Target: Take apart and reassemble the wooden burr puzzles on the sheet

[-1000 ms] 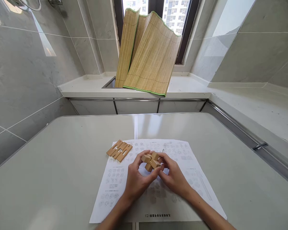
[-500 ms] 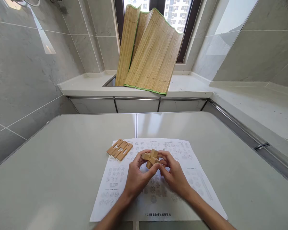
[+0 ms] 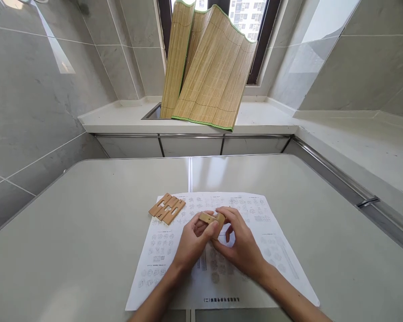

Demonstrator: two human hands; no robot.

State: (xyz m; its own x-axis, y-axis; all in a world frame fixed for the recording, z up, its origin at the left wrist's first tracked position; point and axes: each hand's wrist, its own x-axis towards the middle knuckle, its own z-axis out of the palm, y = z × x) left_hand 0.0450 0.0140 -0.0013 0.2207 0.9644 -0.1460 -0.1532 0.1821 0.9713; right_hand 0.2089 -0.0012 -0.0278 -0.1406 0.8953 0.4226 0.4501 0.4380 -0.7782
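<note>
Above the middle of a printed white sheet [image 3: 251,286], a small wooden block puzzle [image 3: 207,218] is held between both hands. My left hand [image 3: 192,243] grips its left side, thumb on the near face. My right hand [image 3: 238,239] closes on the right side with thumb and index finger, its other fingers curled. Part of the puzzle is hidden by the fingers. Three flat wooden pieces with slots [image 3: 168,209] lie side by side on the sheet's far left corner.
The sheet lies on a pale table [image 3: 87,223] with a seam down its middle. Behind it, a bamboo mat [image 3: 211,76] leans on a white ledge [image 3: 121,118] before a window. Tiled walls stand on both sides.
The wooden puzzle has been turned in the hands, showing a different side. My right hand has shifted its grip, its thumb now lower. The view has moved slightly.
</note>
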